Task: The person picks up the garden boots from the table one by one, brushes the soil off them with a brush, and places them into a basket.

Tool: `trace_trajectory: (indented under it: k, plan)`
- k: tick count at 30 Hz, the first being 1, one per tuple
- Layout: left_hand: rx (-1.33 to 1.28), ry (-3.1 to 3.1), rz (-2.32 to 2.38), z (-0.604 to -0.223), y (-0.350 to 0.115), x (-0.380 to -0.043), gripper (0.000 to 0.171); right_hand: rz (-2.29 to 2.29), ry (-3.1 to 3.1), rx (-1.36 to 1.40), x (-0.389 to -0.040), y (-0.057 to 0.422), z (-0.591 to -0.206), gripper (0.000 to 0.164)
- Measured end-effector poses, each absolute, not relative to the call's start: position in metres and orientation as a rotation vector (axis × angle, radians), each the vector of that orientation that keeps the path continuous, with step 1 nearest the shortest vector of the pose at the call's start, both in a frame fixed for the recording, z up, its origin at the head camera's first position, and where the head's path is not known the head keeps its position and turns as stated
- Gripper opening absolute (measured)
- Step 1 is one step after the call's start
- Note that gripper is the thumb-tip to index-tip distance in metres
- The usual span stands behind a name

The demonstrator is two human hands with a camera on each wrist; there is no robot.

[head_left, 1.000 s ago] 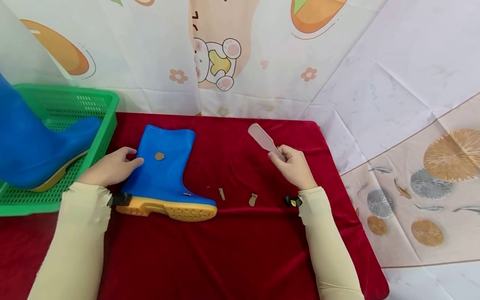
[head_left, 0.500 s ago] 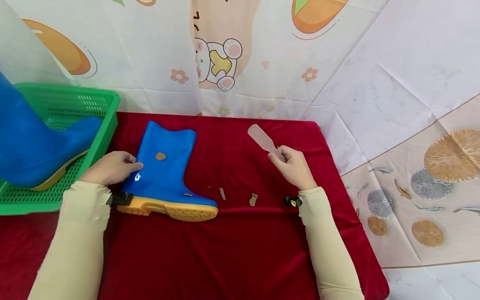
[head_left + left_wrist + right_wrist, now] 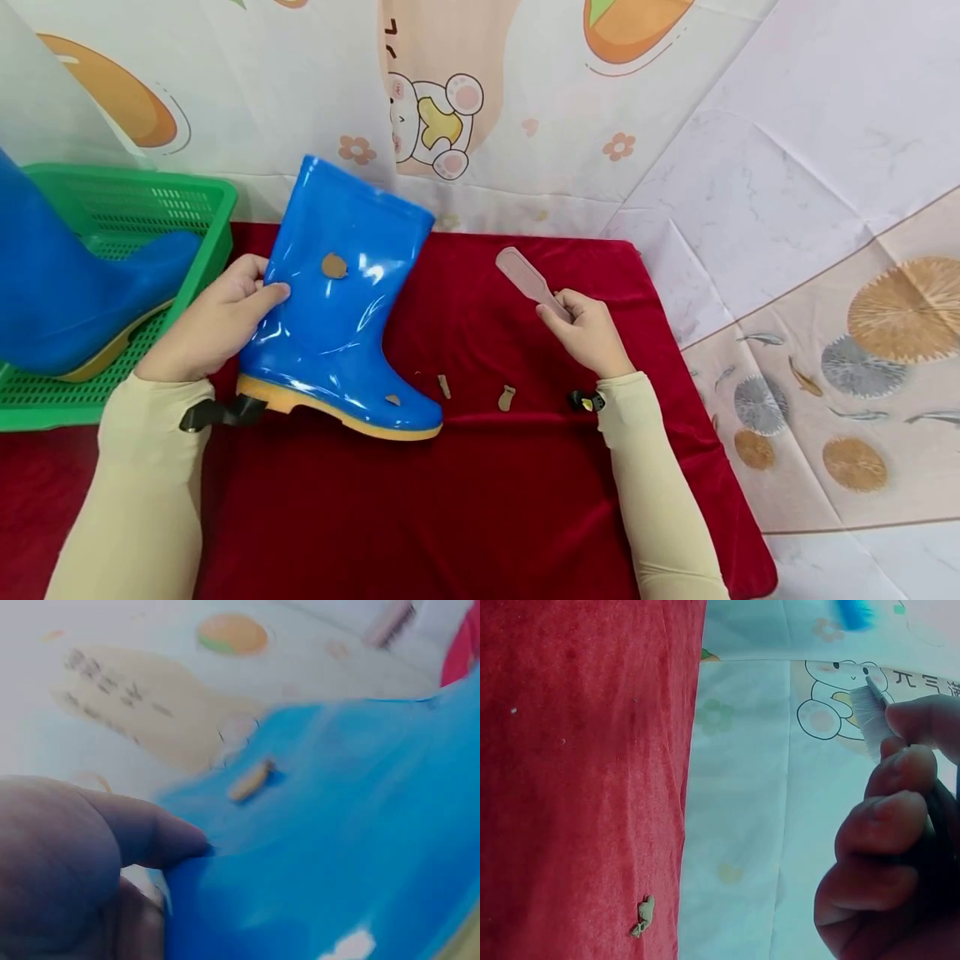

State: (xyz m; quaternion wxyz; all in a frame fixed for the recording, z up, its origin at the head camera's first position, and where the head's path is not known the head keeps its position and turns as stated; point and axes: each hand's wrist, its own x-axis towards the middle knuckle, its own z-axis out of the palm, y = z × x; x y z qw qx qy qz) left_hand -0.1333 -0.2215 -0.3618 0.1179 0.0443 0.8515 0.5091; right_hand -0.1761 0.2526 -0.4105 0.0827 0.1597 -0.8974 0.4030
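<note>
A blue rubber boot (image 3: pixel 315 325) with a yellow sole stands tilted over the red cloth, its opening facing up. My left hand (image 3: pixel 213 317) pinches the back edge of its shaft, thumb on the outside. On the shaft sticks a brown mud-like lump (image 3: pixel 333 266), also seen as a raised lump (image 3: pixel 253 782) in the left wrist view. A smaller lump (image 3: pixel 393 400) sits near the toe. My right hand (image 3: pixel 588 333) grips a pinkish brush (image 3: pixel 522 275) by its handle, away from the boot; pale bristles (image 3: pixel 866 716) show in the right wrist view.
At the left a green basket (image 3: pixel 225 217) holds another blue boot (image 3: pixel 52 283). Two brown crumbs, a thin one (image 3: pixel 444 386) and a wider one (image 3: pixel 506 398), lie on the red cloth (image 3: pixel 480 517). A printed curtain (image 3: pixel 300 100) hangs behind the table.
My left hand has lifted the boot's shaft, turning the boot from lying on its side to a tilted upright pose. The right hand with the brush has stayed still.
</note>
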Motion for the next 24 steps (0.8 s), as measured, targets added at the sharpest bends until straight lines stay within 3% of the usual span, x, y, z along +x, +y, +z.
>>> trace_trajectory:
  k: [7, 14, 19, 24]
  plan:
    - [0.291, 2.164, 2.206, -0.365, -0.175, -0.123, 0.021, 1.213, -2.672, 0.484, -0.177, 0.254, -0.412, 0.025]
    - [0.315, 1.622, 2.658, -0.380, -0.145, -0.129, 0.030, 1.217, -2.663, 0.479, -0.179, 0.254, -0.410, 0.022]
    - [0.149, 1.455, 2.733, -0.395, -0.128, -0.132, 0.026, 1.210, -2.678, 0.450, -0.180, 0.255, -0.412, 0.022]
    - [-0.049, 1.676, 2.540, -0.411, -0.116, -0.134, 0.023, 1.196, -2.647, 0.400, -0.179, 0.257, -0.413, 0.027]
